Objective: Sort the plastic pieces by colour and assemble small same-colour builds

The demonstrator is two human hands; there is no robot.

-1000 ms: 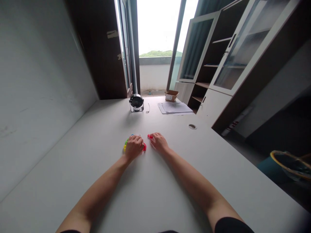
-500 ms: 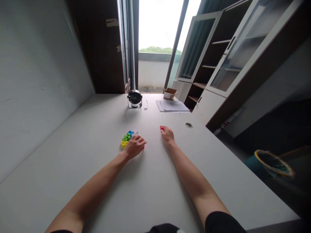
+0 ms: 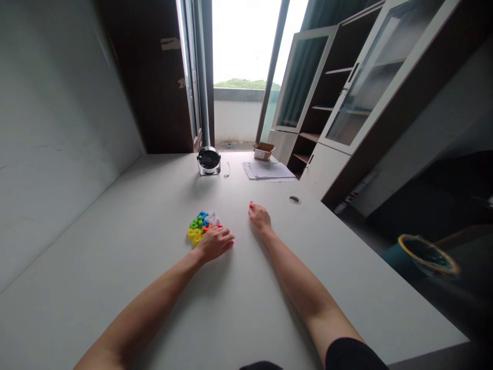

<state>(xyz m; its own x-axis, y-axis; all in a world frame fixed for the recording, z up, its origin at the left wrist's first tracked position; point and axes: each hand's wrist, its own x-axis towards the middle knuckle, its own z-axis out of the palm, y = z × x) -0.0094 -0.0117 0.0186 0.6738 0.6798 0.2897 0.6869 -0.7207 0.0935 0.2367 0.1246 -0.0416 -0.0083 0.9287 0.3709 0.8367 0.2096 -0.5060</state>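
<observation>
A small pile of colourful plastic toy pieces [image 3: 196, 224], in yellow, green, blue, white, orange and red, lies on the white table [image 3: 219, 303] left of centre. My left hand [image 3: 215, 242] is just at the pile's near right side, its fingers curled downward. A bit of a red piece [image 3: 232, 244] shows beneath its fingertips; the rest is hidden. Further right and a little farther off, my right hand [image 3: 260, 218] rests low over the table. Its thumb and fingers pinch another small red piece [image 3: 251, 204], whose exact shape is too small to tell.
A round black-and-silver device [image 3: 209, 159] on a stand and a thin cord [image 3: 227, 170] sit toward the back. Papers [image 3: 268, 170] and an opened cardboard box [image 3: 264, 151] lie behind right. The tabletop has a cable hole [image 3: 295, 200]; a bin [image 3: 427, 254] stands beyond the right edge.
My left hand has drawn slightly away from the pile, toward me and right, with the red piece, uncovering orange and red pieces. The right hand keeps its red piece. The whole view has shifted slightly.
</observation>
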